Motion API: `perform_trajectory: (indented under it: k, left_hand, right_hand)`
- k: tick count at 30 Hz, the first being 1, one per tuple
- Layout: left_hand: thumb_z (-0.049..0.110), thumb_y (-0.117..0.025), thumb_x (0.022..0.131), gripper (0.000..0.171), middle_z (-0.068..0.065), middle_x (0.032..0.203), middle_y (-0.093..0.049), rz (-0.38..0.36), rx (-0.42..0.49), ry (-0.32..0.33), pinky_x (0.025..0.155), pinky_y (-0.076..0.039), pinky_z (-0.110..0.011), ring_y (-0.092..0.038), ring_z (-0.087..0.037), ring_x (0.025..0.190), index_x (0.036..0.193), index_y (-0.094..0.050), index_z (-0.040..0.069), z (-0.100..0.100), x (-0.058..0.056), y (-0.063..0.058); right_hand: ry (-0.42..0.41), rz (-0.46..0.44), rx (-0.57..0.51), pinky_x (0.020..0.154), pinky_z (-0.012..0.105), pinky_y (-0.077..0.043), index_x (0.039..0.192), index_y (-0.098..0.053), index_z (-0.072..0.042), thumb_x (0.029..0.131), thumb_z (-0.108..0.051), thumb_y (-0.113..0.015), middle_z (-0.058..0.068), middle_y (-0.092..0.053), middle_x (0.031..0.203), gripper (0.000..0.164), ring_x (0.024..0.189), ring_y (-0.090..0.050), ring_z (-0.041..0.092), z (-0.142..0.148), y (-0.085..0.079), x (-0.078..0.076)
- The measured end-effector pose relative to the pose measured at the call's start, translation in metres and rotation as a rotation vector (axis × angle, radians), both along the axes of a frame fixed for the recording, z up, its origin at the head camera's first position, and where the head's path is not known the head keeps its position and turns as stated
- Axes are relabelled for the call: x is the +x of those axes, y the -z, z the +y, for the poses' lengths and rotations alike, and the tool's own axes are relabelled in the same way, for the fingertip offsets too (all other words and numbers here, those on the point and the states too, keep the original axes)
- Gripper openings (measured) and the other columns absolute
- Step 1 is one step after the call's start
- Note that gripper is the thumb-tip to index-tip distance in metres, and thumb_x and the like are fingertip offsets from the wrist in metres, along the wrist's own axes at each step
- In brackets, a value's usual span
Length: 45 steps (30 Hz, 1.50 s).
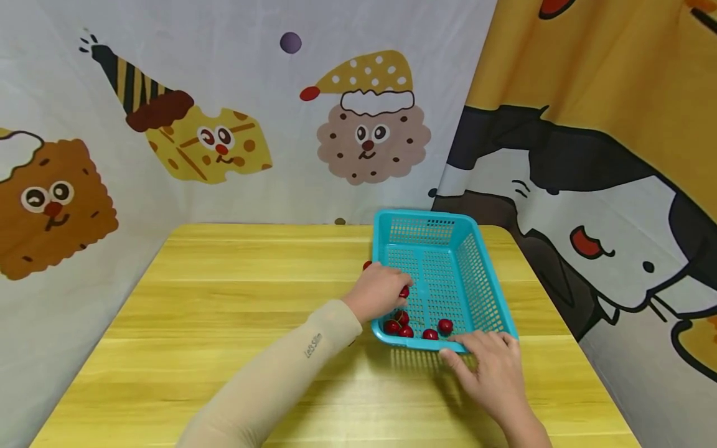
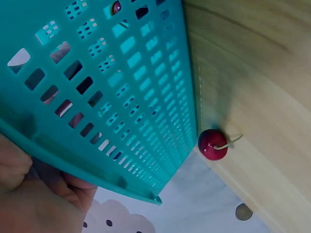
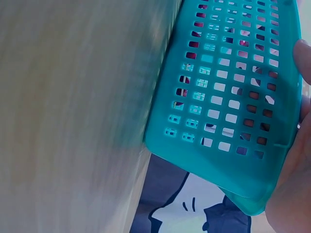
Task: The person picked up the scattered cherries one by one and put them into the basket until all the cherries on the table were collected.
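Observation:
My left hand (image 1: 381, 291) reaches over the left rim of a blue plastic basket (image 1: 495, 280), a red cherry (image 1: 404, 291) at its fingertips, inside the rim. The left wrist view shows part of that hand (image 2: 43, 194) behind the basket's rim; the held cherry is mostly hidden there. My right hand (image 1: 493, 370) grips the basket's near right corner, its fingers over the rim and its thumb outside. Several cherries (image 1: 406, 331) lie in the near left of the basket, and another cherry (image 1: 445, 326) lies near the right fingertips.
One stemmed cherry (image 2: 212, 145) sits on the wooden table (image 1: 224, 280), just outside the basket's left wall. Behind the table hangs a white cloth (image 1: 235, 37) with cartoon prints, and a yellow printed cloth (image 1: 588, 68) hangs at the right.

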<state>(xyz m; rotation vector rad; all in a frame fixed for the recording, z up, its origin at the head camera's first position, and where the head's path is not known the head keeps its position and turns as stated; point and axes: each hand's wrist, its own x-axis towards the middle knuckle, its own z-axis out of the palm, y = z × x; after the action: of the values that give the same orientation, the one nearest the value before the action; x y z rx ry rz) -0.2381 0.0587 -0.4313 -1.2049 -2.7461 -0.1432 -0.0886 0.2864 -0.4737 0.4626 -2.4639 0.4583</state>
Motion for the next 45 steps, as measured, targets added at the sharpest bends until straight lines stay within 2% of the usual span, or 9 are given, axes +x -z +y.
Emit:
perform_trajectory:
  k: [9,19,36,40,45]
  left_hand:
    - [0.052,-0.075,0.082,0.039,0.012,0.093,-0.068,0.028,-0.083,-0.009,0.069,-0.041,-0.029,-0.057,-0.005,0.079,0.109,-0.070,0.025,0.0021,0.0012,0.0024]
    - [0.054,-0.074,0.082,0.043,0.014,0.097,-0.070,0.022,-0.143,-0.019,0.070,-0.039,-0.029,-0.058,-0.002,0.080,0.115,-0.070,0.027,0.0045,0.0011,0.0023]
    - [0.049,-0.076,0.084,0.030,0.012,0.090,-0.070,0.033,-0.097,-0.024,0.064,-0.036,-0.027,-0.057,-0.005,0.075,0.102,-0.072,0.025,0.0034,0.0036,0.0003]
    - [0.049,-0.075,0.084,0.033,0.012,0.095,-0.071,0.029,-0.079,-0.023,0.065,-0.037,-0.027,-0.058,-0.005,0.077,0.106,-0.072,0.026,0.0027,0.0042,-0.0004]
    - [0.046,-0.074,0.086,0.034,0.011,0.102,-0.072,0.005,-0.014,-0.023,0.070,-0.041,-0.029,-0.061,-0.007,0.085,0.112,-0.073,0.024,0.0014,0.0037,0.0004]
  right_hand:
    - [-0.002,-0.002,-0.008,0.082,0.053,-0.032,0.093,-0.074,-0.016,0.077,-0.044,-0.078,-0.002,-0.070,0.088,0.032,0.078,-0.056,0.021,0.0002,0.0020,0.0006]
    - [0.000,0.005,-0.004,0.081,0.053,-0.032,0.092,-0.074,-0.016,0.077,-0.043,-0.079,-0.003,-0.070,0.087,0.031,0.078,-0.056,0.021,-0.0009,0.0023,0.0002]
    - [-0.002,0.003,-0.004,0.082,0.054,-0.033,0.092,-0.075,-0.015,0.075,-0.042,-0.080,-0.002,-0.071,0.088,0.032,0.079,-0.057,0.021,-0.0006,0.0010,0.0000]
    - [0.000,0.005,-0.003,0.082,0.054,-0.033,0.092,-0.074,-0.015,0.075,-0.041,-0.080,-0.002,-0.070,0.088,0.032,0.078,-0.057,0.022,-0.0008,0.0010,-0.0001]
    - [0.002,0.005,0.000,0.082,0.054,-0.033,0.092,-0.074,-0.015,0.075,-0.041,-0.080,-0.001,-0.070,0.087,0.032,0.078,-0.057,0.022,-0.0006,0.0008,-0.0003]
